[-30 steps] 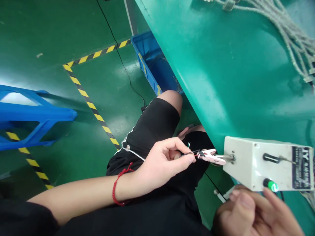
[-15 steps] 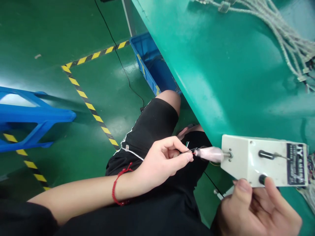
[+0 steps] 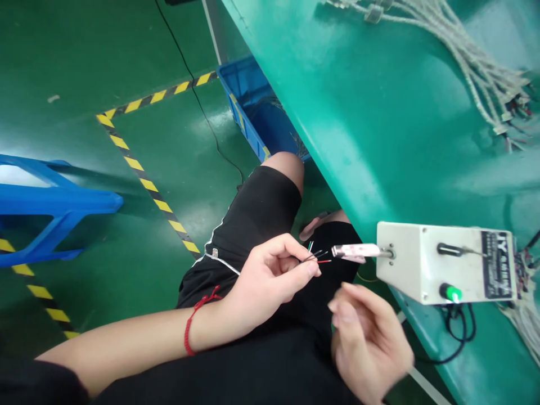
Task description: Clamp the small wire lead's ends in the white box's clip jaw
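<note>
**Thin wires pinched in my left hand, beside a machine with a "Y" on its label**

Nearest to me is my right hand. It is blurred, its fingers half curled and the thumb close to the index fingertip; I cannot tell if something is between them. My left hand, with a red string bracelet at the wrist, has thumb and index finger closed on the thin wires: red, black, and small white and green ends. The red end points to the tip of a pink clip, just beside it; whether they touch, I cannot say.

The clip sits on the shaft of the off-white machine box. On the box there is a slot, and a switch which shines green. The dark label carries large pale writing, turned sideways. I can read the "Y"; the letter before it may be "T" or "J", and the following characters are too small for me.

Farther, on the green table, lies a bundle of pale cables. Beyond my knee, a blue bin stands on the floor.
</note>
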The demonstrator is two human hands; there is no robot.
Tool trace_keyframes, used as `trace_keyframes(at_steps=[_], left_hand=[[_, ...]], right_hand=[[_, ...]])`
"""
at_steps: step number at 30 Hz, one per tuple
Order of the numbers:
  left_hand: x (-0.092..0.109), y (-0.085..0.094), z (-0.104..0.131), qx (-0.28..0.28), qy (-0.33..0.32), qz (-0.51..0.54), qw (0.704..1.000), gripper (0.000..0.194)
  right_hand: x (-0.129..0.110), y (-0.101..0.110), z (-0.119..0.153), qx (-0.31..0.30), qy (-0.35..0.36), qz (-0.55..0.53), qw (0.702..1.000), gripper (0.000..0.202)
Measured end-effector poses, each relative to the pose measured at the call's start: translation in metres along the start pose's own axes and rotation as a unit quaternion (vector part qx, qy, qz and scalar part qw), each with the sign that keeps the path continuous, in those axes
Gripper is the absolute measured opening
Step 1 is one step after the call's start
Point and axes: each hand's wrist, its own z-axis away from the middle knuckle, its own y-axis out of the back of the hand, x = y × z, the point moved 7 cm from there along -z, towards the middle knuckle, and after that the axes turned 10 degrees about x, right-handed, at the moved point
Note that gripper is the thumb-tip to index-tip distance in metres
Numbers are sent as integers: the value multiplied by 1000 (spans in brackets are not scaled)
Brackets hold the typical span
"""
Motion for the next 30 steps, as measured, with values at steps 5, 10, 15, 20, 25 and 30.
trace_keyframes(at_steps=[5, 10, 15, 20, 25, 30], left_hand=[[-1, 2, 15, -32, -24, 10, 999, 15], [-4, 8, 26, -32, -52, -23, 998, 16], [-8, 13, 38, -47, -72, -45, 995, 15], [-6, 15, 48, -60, -94, -49, 993, 14], [-6, 15, 48, -51, -81, -46, 994, 16], [-9, 12, 35, -25, -48, -19, 998, 19]], right_hand=[[12, -51, 7, -112, -137, -112, 978, 14], [13, -48, 15, -102, -166, -146, 970, 9], [15, -45, 25, -99, -165, -166, 967, 10], [15, -47, 35, -116, -159, -200, 960, 9], [13, -46, 28, -103, -151, -201, 962, 9], [8, -51, -4, -55, -143, -239, 959, 26]])
